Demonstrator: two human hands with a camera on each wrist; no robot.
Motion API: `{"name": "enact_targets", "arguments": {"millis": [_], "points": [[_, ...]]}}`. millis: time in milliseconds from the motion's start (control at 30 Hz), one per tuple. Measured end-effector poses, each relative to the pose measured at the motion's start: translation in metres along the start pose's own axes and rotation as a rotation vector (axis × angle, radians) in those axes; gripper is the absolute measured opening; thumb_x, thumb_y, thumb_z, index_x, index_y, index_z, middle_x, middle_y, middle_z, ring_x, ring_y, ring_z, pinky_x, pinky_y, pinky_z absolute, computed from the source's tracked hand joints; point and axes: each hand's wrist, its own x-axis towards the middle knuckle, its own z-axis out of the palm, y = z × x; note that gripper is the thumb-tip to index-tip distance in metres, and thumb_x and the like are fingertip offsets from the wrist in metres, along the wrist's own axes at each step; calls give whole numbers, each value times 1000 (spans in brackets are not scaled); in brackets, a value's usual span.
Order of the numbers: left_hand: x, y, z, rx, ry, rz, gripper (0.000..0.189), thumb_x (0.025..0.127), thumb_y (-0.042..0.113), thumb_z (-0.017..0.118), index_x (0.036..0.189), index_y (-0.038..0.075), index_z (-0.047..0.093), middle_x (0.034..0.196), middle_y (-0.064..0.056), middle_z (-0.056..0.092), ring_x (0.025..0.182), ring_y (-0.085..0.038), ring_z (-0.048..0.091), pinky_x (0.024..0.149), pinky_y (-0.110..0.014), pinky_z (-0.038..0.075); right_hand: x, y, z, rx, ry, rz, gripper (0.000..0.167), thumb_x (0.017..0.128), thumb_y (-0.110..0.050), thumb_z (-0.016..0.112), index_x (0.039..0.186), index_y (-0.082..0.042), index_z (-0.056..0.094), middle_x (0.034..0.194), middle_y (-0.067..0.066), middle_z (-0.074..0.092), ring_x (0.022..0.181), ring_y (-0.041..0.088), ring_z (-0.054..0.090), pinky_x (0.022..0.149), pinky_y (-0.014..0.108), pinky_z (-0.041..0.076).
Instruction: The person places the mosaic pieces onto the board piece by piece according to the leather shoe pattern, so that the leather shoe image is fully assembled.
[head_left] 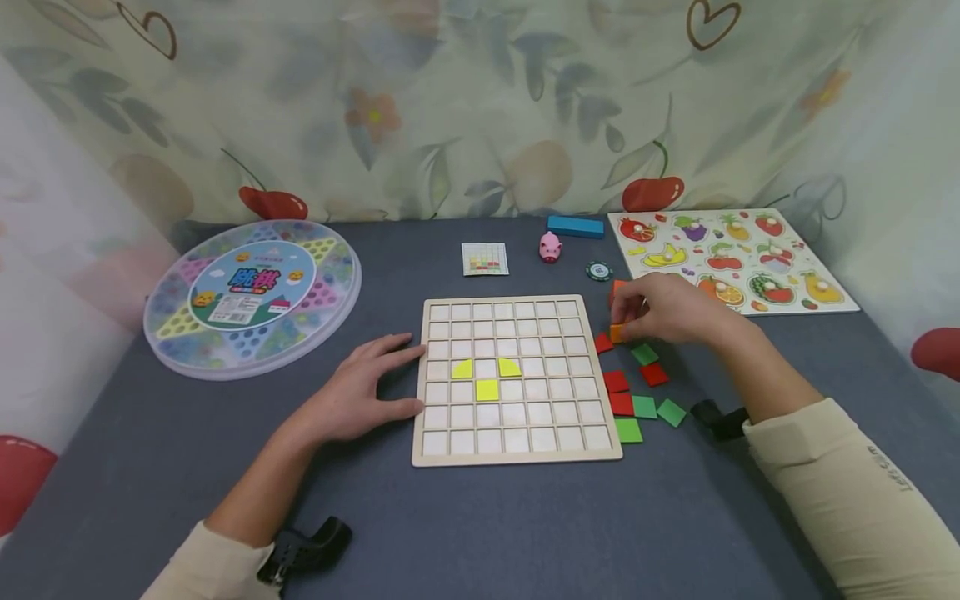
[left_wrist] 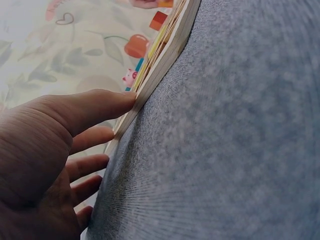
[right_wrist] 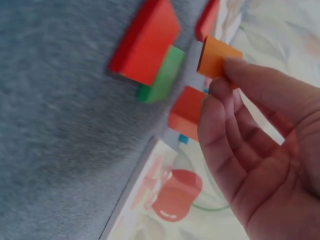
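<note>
A wooden grid board [head_left: 517,458] lies on the dark table, with a yellow square tile [head_left: 487,390] and two yellow rounded tiles [head_left: 509,367] in its cells. My left hand [head_left: 367,389] touches the board's left edge, thumb and fingertips against the rim, fingers fairly straight. To the right of the board my right hand [head_left: 667,308] pinches an orange square tile [right_wrist: 216,57] between thumb and fingers. Below that hand lie loose red tiles [head_left: 654,374] and green tiles [head_left: 671,412]. Another orange tile [right_wrist: 186,112] shows behind the fingers in the right wrist view.
A round Chinese checkers box [head_left: 251,296] sits at the left. Along the back are a small pattern card [head_left: 484,259], a pink pig figure [head_left: 550,247], a blue block [head_left: 575,227] and a poker chip [head_left: 599,271]. A fruit picture board [head_left: 750,258] lies at the back right.
</note>
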Motion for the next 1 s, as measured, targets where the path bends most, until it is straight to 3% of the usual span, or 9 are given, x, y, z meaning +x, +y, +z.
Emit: {"name": "enact_targets", "arguments": {"millis": [300,800,1000], "points": [[-1,-1,-1,-9,-2,7,74,94,42,74,158,19,45,169,-13,29,155,-43,21,115,-71,26,2,-12,-4,192,-23,-61,23,97,-15,72,119,-7,72,87,7,64,76,23,61,71,33,53],[1,-2,0,3,4,19,74,94,42,74,158,20,45,169,-13,30,155,-42,22,116,-70,26,29,-66,23,307,-172,-115,21,95,-16,71,114,-9,73,95,10,68,82,24,66,79,36,57],[0,-3,0,3,4,7,74,93,41,75,158,19,46,168,-14,30,155,-43,22,116,-71,26,40,-94,39,319,-232,-204,16,96,-14,68,110,-12,75,91,7,68,82,24,66,80,38,57]]}}
